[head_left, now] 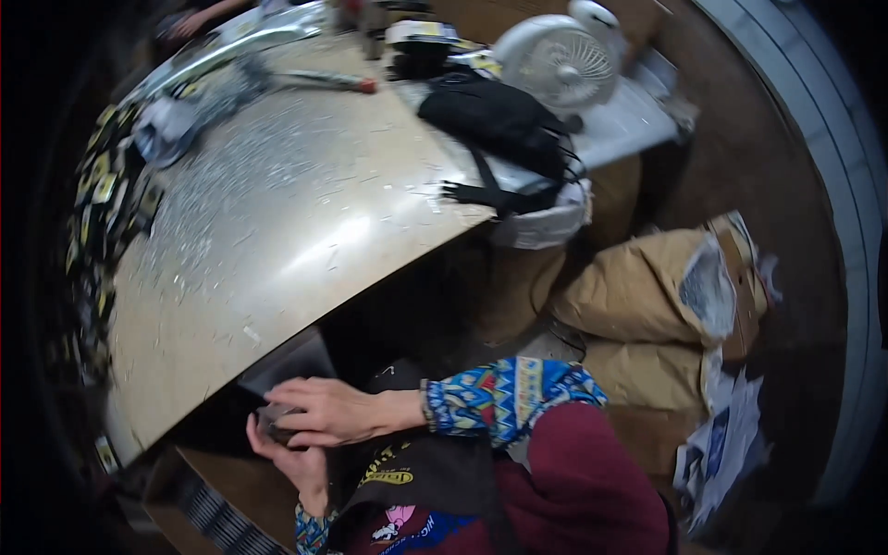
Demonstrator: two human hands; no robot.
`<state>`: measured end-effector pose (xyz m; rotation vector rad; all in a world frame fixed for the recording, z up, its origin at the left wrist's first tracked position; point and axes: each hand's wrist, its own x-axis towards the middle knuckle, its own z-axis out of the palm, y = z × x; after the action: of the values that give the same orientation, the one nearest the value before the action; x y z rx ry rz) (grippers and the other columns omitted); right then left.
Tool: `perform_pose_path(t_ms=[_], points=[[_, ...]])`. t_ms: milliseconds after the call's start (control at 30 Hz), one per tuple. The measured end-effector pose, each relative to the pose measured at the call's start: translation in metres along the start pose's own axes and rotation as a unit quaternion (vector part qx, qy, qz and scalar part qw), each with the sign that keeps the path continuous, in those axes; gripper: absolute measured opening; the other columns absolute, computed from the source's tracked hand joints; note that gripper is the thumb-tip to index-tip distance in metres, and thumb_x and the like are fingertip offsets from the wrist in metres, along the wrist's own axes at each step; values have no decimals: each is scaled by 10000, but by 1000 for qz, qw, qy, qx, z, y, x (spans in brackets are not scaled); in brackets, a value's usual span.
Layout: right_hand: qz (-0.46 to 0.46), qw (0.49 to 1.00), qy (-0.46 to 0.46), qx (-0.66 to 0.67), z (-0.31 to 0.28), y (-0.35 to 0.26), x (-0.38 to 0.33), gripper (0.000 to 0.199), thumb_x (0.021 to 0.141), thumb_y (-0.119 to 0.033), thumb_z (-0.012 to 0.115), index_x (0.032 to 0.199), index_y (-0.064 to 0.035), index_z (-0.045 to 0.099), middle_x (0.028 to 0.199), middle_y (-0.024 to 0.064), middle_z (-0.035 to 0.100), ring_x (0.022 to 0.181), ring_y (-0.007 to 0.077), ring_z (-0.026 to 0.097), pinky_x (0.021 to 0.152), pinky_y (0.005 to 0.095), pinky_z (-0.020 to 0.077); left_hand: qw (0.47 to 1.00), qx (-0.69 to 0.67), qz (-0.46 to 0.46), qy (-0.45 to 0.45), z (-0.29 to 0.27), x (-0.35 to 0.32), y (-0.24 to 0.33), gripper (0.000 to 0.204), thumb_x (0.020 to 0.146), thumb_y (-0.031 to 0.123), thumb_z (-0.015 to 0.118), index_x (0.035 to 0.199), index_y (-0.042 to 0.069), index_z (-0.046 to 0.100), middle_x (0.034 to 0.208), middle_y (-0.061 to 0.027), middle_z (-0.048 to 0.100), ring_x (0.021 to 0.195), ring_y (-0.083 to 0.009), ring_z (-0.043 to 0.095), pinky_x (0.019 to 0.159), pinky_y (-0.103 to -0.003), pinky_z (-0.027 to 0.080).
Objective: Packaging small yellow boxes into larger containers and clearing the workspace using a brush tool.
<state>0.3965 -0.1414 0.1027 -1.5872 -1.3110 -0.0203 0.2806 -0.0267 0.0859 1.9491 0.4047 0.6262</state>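
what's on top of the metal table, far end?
On the metal table: a black bag, white fan, red-tipped tool, scattered shavings. Whatever lies under the bag is covered.

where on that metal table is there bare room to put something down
The table has its barest stretch in the near middle, between the card-lined left rim and the black bag. The far end is crowded: fan, bag, boxes, a red-tipped tool. Fine scraps litter the upper middle. Both hands sit below the near edge around a small dark object.
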Motion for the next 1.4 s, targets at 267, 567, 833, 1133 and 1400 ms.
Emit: perform_pose_path(t_ms=[267,567,833,1133,1400], points=[[-96,973,207,42,-37,-11,47,193,790,-187,702,822,2,672,1107,211,632,1003,380,613,807,425,526,992,81,71,59,4,27,7,839,823,91,742,1461,51,198,1465,-190,322,1292,-272,416,1071,-381,360],[-74,980,172,-60,-12,-3,24,296,815,-228,694,1007,-12,632,1269,230,543,1100,375,575,829,401,540,994,73,16,78,-11,29,16,626,896,200,682,1367,39,301,1285,-166,435,1104,-256,485,941,-350,420],[44,980,113,159,-14,-12,21,187,855,-88,607,992,37,629,906,199,647,774,362,632,687,378,523,991,134,-11,-6,-9,29,18,579,855,75,665,1330,35,337,1222,-172,492,1103,-281,516,960,-356,416],[190,954,116,202,-17,-25,29,162,800,-109,639,742,41,632,711,208,631,679,369,635,634,388,513,987,137,-73,-41,2,44,36,654,862,122,667,1417,57,326,1117,-155,599,989,-226,589,859,-320,477],[307,906,149,249,-14,-29,39,177,849,-167,655,894,-10,721,760,171,683,654,228,678,611,317,516,990,134,6,-34,-6,41,31,637,827,322,684,1293,-8,399,1114,-140,572,1040,-243,582,895,-339,470]])
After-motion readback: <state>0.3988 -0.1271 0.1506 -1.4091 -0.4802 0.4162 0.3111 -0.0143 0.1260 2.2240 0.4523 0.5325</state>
